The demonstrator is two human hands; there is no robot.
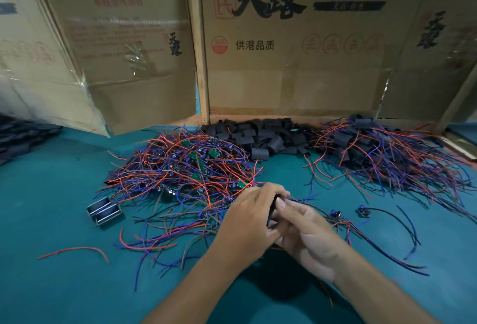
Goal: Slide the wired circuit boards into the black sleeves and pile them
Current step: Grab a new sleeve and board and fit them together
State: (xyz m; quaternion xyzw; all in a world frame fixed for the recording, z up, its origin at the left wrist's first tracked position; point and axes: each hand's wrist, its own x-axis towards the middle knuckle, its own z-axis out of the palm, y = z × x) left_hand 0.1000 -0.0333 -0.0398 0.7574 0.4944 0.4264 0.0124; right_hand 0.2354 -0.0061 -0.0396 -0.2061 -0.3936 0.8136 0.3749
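Reaching in from the bottom edge, two bare forearms meet over the teal counter (51, 220), where the hands work close together. The left hand (251, 216) curls its fingers round a black sleeve (273, 210), of which only a dark strip shows between the two hands. The right hand (307, 233) lies against it from the right with its fingers bent toward the sleeve's end; thin wires run out from under its fingertips to the right, though whether it pinches the sleeve or a board I cannot tell.

Just right of the hands, two loose boards (364, 211) with dark wire tails lie on the counter. To the left sits a small pair of metal-framed parts (104, 210), and nearer the left edge a single red wire (74, 251) lies alone.

Beyond the hands spreads the pile of unsleeved circuit boards (185, 166), a tangle of red and blue wire with green boards showing through. Behind it, against the back, is a heap of empty black sleeves (260, 135). Right of that heap lies the pile of finished pieces (382, 150), black sleeves with red and blue wires fanning outward.

Cardboard boxes (296, 39) printed with Chinese characters stand along the back of the counter, and more dark material (23, 137) shows at the far left edge
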